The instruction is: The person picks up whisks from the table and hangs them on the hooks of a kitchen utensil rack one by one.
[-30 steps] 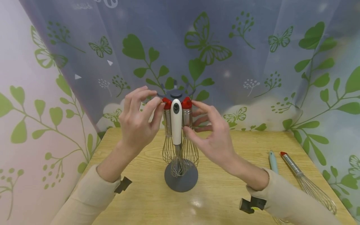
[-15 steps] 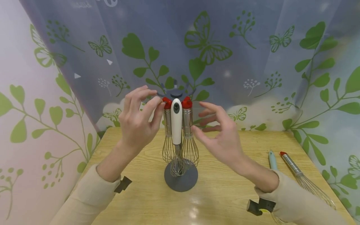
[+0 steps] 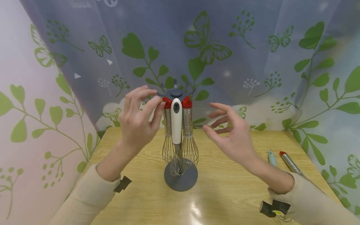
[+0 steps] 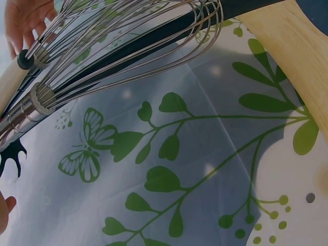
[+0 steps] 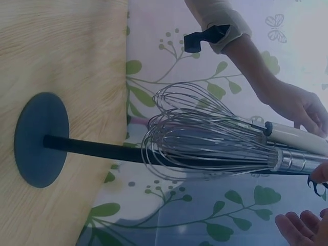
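Observation:
A dark grey stand with a round base and a hooked top carries three whisks. The white-handled whisk hangs in front. Behind it, on either side, hang a left steel whisk and a right steel whisk, both with red handle ends. My left hand pinches the left one's red end between thumb and forefinger. My right hand is apart from the right whisk, its fingers loosely spread with nothing in them. In the right wrist view, wire loops hang beside the stand's pole.
On the wooden table, to the right, lie a red-tipped steel whisk and a tool with a pale blue handle. The right sleeve partly covers both. A patterned curtain stands behind the table.
My right hand has let go of the right whisk's handle and drawn away to the right. The left hand has stayed in place, and the hanging whisks have hardly moved.

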`<action>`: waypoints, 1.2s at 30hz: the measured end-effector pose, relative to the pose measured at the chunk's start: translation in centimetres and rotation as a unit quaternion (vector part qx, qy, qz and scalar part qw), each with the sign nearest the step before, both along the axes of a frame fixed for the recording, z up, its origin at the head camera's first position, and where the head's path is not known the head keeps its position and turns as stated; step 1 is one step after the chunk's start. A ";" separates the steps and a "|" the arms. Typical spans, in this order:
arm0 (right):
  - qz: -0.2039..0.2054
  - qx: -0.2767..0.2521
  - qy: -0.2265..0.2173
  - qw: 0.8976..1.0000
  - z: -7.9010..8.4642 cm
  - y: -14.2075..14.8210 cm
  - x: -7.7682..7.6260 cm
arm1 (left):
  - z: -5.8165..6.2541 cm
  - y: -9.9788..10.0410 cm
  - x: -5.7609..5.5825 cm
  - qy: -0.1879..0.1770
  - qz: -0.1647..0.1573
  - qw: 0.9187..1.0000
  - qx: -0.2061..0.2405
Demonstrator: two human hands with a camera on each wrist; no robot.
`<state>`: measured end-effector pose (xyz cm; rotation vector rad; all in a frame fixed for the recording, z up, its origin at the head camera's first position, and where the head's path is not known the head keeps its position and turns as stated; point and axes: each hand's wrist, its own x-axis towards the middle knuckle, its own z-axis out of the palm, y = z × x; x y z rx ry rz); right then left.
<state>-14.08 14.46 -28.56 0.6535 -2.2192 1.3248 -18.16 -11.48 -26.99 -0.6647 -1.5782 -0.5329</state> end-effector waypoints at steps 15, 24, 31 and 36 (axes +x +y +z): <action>-0.022 0.018 -0.044 0.999 0.1 3.3 -0.1 | 0.0 -0.1 -0.1 0.006 0.004 1.000 -0.002; -0.040 0.038 -0.078 0.995 -0.6 5.8 -0.5 | 0.0 -0.1 -0.1 0.004 0.003 1.000 -0.005; -0.066 0.067 -0.096 0.991 -1.5 8.1 -0.8 | -0.1 -0.1 -0.1 0.003 0.006 1.000 -0.006; -0.074 0.066 -0.125 0.987 -1.9 9.4 -0.9 | 0.0 -0.1 -0.1 0.003 0.005 1.000 -0.005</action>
